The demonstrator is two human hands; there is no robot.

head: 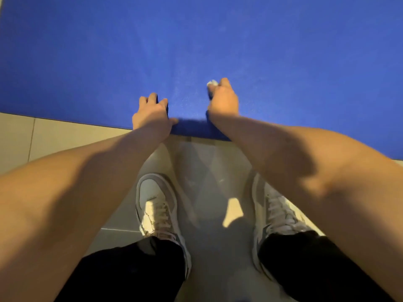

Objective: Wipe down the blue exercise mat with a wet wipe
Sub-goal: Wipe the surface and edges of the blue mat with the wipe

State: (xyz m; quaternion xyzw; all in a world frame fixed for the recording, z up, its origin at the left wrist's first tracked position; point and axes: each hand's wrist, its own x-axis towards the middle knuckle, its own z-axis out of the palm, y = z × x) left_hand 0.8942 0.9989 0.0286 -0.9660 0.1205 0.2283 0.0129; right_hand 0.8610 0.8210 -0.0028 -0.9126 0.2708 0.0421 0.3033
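Head view: wet wipe (pixel 212 83) in right hand (pixel 222 99), on mat (pixel 196 40)

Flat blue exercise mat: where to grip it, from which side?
Grip the flat blue exercise mat at its near edge, coming from the beige tiled floor side: it lies flat, so only that rim offers a pinch. The left hand rests there.

Two pale sneakers (pixel 157 205) and black trouser legs (pixel 305 264) on beige floor tiles (pixel 65 140).

mat: blue exercise mat (pixel 218 40) on tiled floor (pixel 65 136)
right hand (pixel 223 99): grips wet wipe (pixel 212 83), on mat
left hand (pixel 151 114): fingertips on mat edge
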